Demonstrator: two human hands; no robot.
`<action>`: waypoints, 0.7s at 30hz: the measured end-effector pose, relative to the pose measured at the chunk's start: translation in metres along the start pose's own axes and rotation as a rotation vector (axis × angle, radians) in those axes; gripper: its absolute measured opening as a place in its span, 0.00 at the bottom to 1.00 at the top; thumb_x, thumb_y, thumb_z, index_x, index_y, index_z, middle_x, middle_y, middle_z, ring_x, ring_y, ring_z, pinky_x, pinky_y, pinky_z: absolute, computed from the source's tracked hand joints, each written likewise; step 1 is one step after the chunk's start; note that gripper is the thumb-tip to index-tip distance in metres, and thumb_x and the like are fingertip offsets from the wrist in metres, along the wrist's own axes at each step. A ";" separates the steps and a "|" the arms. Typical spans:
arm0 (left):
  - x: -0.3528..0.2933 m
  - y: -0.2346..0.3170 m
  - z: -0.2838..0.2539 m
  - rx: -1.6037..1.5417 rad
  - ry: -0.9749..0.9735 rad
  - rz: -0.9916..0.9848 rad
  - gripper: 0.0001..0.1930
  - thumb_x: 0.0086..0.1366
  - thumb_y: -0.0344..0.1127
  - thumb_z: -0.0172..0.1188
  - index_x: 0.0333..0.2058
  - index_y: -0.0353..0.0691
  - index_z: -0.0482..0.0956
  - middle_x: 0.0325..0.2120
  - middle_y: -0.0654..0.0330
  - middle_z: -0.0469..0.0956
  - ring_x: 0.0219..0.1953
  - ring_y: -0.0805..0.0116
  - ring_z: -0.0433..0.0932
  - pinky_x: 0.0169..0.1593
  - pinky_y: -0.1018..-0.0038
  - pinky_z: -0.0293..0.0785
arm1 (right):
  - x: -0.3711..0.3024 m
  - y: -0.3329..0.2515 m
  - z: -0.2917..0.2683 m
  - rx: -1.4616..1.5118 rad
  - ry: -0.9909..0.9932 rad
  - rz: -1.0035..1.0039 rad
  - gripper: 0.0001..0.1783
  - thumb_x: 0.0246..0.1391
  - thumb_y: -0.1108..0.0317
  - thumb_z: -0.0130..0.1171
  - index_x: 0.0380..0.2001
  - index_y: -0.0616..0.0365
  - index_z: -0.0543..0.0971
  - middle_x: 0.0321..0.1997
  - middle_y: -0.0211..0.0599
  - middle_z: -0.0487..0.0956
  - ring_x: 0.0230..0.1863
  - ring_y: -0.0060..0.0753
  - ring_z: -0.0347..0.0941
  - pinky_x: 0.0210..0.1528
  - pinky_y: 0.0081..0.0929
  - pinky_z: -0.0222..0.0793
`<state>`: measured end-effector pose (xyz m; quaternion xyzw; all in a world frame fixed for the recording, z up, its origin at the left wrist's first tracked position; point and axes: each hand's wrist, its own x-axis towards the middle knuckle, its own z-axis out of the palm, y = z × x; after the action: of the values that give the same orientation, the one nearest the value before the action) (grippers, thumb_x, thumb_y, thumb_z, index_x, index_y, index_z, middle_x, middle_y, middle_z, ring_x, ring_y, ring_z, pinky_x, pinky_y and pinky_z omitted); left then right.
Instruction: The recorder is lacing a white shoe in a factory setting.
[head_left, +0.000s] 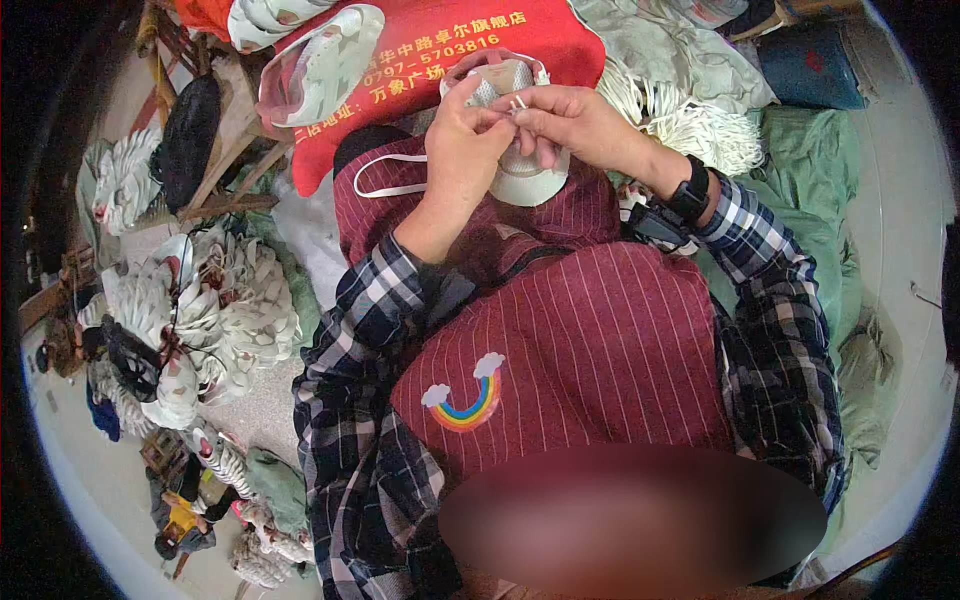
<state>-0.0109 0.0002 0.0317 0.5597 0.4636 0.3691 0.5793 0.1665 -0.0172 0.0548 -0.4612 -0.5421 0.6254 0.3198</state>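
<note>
Right hand (575, 125) and left hand (465, 140) met, fingertips together, above a pale shoe upper (530, 188). Thumb and forefinger of the right hand pinched a white lace (390, 190), with two short ends poking up between the fingers. The left hand's fingers were bent in to the same spot, but they overlapped so closely that I could not tell whether they gripped the lace too. A loop of that lace hung out to the left, over the maroon striped cloth across the person's lap.

The shoe upper lay at the near edge of a red cloth (560, 55) printed in yellow, its rounded toe pointing toward the person and its mesh part partly hidden by the hands. Near the left edge of the red cloth rested another white shoe upper (320, 75). Just past the right edge lay a thick bundle of white laces (705, 135), with green fabric (805, 190) beside it and a blue container (810, 65) beyond.

Well apart to the left, pale shoe pieces (235, 300) were heaped together. The person wore plaid sleeves (370, 310), a black wristwatch (690, 190) and a maroon apron (600, 350) bearing a rainbow patch (466, 400).
</note>
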 end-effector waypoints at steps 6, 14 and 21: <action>-0.010 -0.023 -0.020 0.180 0.088 0.128 0.24 0.60 0.26 0.61 0.55 0.28 0.66 0.36 0.62 0.81 0.34 0.80 0.77 0.38 0.83 0.73 | 0.011 -0.004 0.007 -0.130 -0.024 0.000 0.13 0.66 0.66 0.47 0.44 0.60 0.77 0.25 0.26 0.77 0.20 0.12 0.69 0.24 0.13 0.66; -0.056 0.005 -0.027 0.568 -0.577 0.389 0.24 0.58 0.27 0.62 0.55 0.44 0.73 0.58 0.56 0.69 0.59 0.57 0.70 0.59 0.68 0.68 | 0.023 -0.010 0.016 -0.496 0.012 -0.313 0.10 0.62 0.67 0.51 0.41 0.60 0.78 0.27 0.32 0.77 0.26 0.20 0.73 0.31 0.22 0.71; -0.038 -0.009 -0.027 0.487 -0.723 0.360 0.26 0.60 0.25 0.57 0.58 0.45 0.69 0.62 0.55 0.65 0.62 0.57 0.67 0.62 0.69 0.64 | 0.055 -0.112 0.019 -0.839 0.061 -0.691 0.10 0.60 0.63 0.53 0.41 0.54 0.76 0.26 0.39 0.76 0.21 0.30 0.73 0.27 0.35 0.71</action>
<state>-0.0486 -0.0283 0.0288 0.8434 0.2009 0.1254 0.4823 0.1180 0.0481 0.1509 -0.3619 -0.8558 0.2001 0.3107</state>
